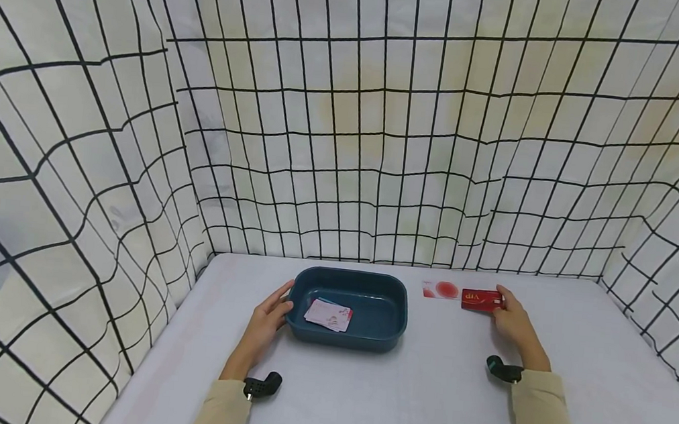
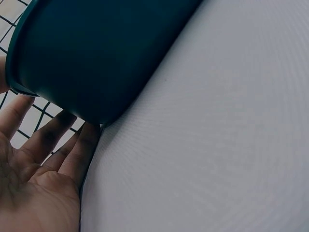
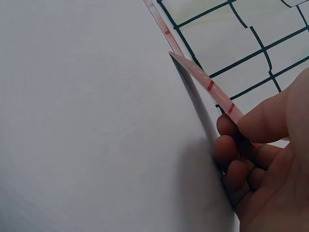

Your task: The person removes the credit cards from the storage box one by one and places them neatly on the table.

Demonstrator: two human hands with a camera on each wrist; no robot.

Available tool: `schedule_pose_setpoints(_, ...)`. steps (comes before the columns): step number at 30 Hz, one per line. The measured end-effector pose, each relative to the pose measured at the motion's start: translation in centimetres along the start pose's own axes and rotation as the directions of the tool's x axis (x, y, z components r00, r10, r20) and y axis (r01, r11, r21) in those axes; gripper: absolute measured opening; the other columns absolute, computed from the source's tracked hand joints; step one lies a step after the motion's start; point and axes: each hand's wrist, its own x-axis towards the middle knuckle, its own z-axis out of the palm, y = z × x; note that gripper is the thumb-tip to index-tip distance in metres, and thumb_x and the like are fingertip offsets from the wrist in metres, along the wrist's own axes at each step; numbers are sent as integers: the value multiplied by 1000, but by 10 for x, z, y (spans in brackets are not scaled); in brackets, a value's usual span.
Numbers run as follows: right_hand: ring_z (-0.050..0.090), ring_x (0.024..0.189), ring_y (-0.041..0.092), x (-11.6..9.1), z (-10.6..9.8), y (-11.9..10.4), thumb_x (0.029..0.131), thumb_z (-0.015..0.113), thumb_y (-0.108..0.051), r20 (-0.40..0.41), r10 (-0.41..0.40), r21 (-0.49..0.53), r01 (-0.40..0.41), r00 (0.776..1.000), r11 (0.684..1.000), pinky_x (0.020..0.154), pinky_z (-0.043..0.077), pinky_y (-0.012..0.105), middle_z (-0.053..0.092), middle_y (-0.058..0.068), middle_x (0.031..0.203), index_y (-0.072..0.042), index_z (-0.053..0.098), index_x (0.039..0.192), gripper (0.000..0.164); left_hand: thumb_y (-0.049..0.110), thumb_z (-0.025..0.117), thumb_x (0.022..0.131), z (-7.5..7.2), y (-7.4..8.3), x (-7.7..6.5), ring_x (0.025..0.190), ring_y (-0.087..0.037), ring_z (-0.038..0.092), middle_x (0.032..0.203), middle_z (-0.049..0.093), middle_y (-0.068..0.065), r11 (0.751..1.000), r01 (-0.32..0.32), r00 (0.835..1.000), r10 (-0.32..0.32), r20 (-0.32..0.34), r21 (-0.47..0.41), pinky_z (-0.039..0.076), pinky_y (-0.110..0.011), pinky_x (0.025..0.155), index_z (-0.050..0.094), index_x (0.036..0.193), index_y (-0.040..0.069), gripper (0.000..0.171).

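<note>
In the head view my left hand (image 1: 266, 323) is at the left end of a dark teal plastic tray (image 1: 364, 342). The left wrist view shows its fairly straight fingers (image 2: 77, 154) against the tray's outer side. Inside the tray lies a small pile of white and pink cards (image 1: 329, 314). My right hand (image 1: 514, 319) pinches a red VIP card (image 1: 477, 300) by its right end. The right wrist view shows this card (image 3: 210, 87) nearly edge-on and tilted over the table, between thumb and fingers. Just left of it lies a white card with red patches (image 1: 442, 290).
A white-covered table (image 1: 395, 405) carries everything. A black grid net (image 1: 382, 135) over pale sheeting encloses the back and both sides. Each wrist wears a black camera band, such as the right wristband (image 1: 504, 370).
</note>
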Motion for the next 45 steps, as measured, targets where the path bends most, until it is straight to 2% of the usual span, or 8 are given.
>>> schedule_pose_setpoints(4,22,148,58,0,2,1,99,33,-6,0,7,4,-7,1000,1000,120,19,73,21,40,159,4,9,161,67,22,52,107,0,0,0,146,-25,47,161,44,-8,1000,1,1000,-1,-3,0,46,-43,116,48,152,34,47)
schedule_pose_setpoints(11,41,131,52,0,3,4,101,34,-8,-28,28,35,-27,999,999,113,34,70,39,40,143,6,8,160,66,22,53,106,2,2,-2,146,-25,47,161,44,-8,1000,4,1000,-4,-13,-4,46,-43,115,48,152,33,47)
schedule_pose_setpoints(17,46,123,46,1,5,5,102,34,-9,-55,42,71,-38,998,997,106,41,64,44,36,137,6,8,160,66,21,53,107,2,3,-2,146,-25,47,161,44,-7,1000,1,1000,-1,-16,-2,48,-40,113,49,152,33,47)
schedule_pose_setpoints(19,45,123,47,1,5,5,102,34,-9,-58,39,68,-35,998,997,106,40,64,44,37,137,6,8,160,65,21,52,107,2,3,-1,145,-24,47,161,45,-7,1000,3,1000,-3,-16,-2,49,-39,113,48,152,33,47)
schedule_pose_setpoints(27,32,142,54,8,2,5,102,32,-9,-21,26,47,-25,999,999,118,27,71,31,41,152,5,7,161,65,21,53,106,1,3,-1,146,-24,47,161,44,-6,1000,13,999,-12,-30,6,47,-41,114,49,152,33,47)
schedule_pose_setpoints(38,37,136,54,25,-7,5,98,34,-4,9,-3,-15,3,1000,1000,117,28,70,34,42,148,6,13,160,66,24,53,107,0,-1,1,145,-26,48,159,46,-8,1000,-7,1000,7,-9,13,46,-44,115,48,151,35,46)
schedule_pose_setpoints(45,32,139,53,31,-10,3,98,34,-5,55,27,-15,-26,998,1000,119,24,70,28,41,153,4,12,160,67,21,54,106,1,2,-1,145,-25,48,159,47,-8,1000,1,1000,-1,-15,-22,50,-36,111,49,152,32,48)
